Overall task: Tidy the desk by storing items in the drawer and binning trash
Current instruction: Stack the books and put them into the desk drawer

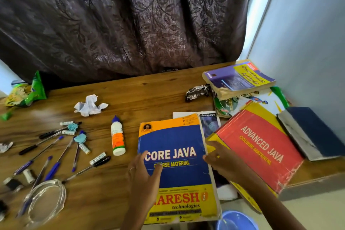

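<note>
Bare counter (141, 95) runs across the frame's middle, between the crumpled paper (90, 105) and the foil wrapper (197, 92). Pens (56, 151) crowd the left; stacked books (261, 136) fill the right.

Blue-and-yellow "Core Java" book (177, 157) flat at desk's front edge (cover up), pens (46, 155) scattered leftward.

The blue-and-yellow book (177, 158) at the desk's front edge reads "CORE JAVA COURSE MATERIAL", with "NARESH technologies" along its yellow foot and a "15" badge at the top corner. The red book (259, 147) beside it says "ADVANCED JAVA COURSE MATERIAL". A notebook (210, 123) peeking from under the blue one shows "classmate". The thick purple book (239, 78) at the back reads "Quantitative Aptitude".
</note>
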A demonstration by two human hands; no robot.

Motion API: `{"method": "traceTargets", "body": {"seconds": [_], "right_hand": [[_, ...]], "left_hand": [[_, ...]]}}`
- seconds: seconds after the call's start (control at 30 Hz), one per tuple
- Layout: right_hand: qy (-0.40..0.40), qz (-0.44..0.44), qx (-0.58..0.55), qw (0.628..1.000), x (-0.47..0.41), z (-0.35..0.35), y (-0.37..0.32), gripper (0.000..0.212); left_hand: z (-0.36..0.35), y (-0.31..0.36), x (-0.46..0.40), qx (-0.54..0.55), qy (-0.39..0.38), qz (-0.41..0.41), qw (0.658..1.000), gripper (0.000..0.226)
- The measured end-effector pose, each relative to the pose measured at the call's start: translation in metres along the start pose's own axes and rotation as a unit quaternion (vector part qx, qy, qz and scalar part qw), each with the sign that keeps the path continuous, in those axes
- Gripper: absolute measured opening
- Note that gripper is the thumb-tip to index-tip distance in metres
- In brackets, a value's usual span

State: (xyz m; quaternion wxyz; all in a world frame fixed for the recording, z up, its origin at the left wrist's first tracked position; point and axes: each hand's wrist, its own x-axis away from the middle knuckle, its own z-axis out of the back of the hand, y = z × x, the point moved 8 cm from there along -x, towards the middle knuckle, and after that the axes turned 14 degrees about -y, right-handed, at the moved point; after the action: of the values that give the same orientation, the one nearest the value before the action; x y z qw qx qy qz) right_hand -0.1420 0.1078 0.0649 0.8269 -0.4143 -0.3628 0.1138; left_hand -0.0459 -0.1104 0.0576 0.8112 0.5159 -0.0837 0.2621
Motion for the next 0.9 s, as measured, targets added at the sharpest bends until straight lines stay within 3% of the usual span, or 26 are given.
{"method": "traceTargets", "body": {"seconds": [0.07, 0.17, 0.23, 0.33, 0.47, 0.53, 0.67, 0.9], "right_hand": [[0.057, -0.009, 0.101, 0.993, 0.01, 0.025, 0.006, 0.017], [0.148, -0.009, 0.108, 0.983, 0.033, 0.066, 0.02, 0.014], [0.232, -0.043, 0.158, 0.959, 0.053, 0.096, 0.036, 0.028], [0.338, -0.149, 0.291, 0.882, 0.082, 0.131, 0.053, 0.052], [0.348, -0.247, 0.31, 0.85, 0.093, 0.158, 0.095, 0.077], [0.334, -0.282, 0.326, 0.838, 0.091, 0.165, 0.116, 0.084], [0.329, -0.291, 0.322, 0.839, 0.086, 0.173, 0.14, 0.082], [0.339, -0.287, 0.304, 0.842, 0.083, 0.186, 0.151, 0.079]], "left_hand": [[-0.011, 0.014, 0.001, -0.027, 0.001, -0.042, 0.999, 0.051], [-0.04, 0.043, 0.002, -0.074, -0.021, -0.102, 0.992, 0.05], [-0.066, 0.066, 0.003, -0.104, -0.063, -0.153, 0.981, 0.052], [-0.105, 0.097, 0.003, -0.153, -0.116, -0.23, 0.954, 0.056], [-0.157, 0.131, 0.001, -0.229, -0.184, -0.308, 0.905, 0.041], [-0.175, 0.14, -0.008, -0.272, -0.189, -0.314, 0.89, 0.039], [-0.192, 0.149, -0.035, -0.347, -0.172, -0.269, 0.882, 0.055], [-0.202, 0.145, -0.065, -0.386, -0.169, -0.158, 0.893, 0.072]]}}
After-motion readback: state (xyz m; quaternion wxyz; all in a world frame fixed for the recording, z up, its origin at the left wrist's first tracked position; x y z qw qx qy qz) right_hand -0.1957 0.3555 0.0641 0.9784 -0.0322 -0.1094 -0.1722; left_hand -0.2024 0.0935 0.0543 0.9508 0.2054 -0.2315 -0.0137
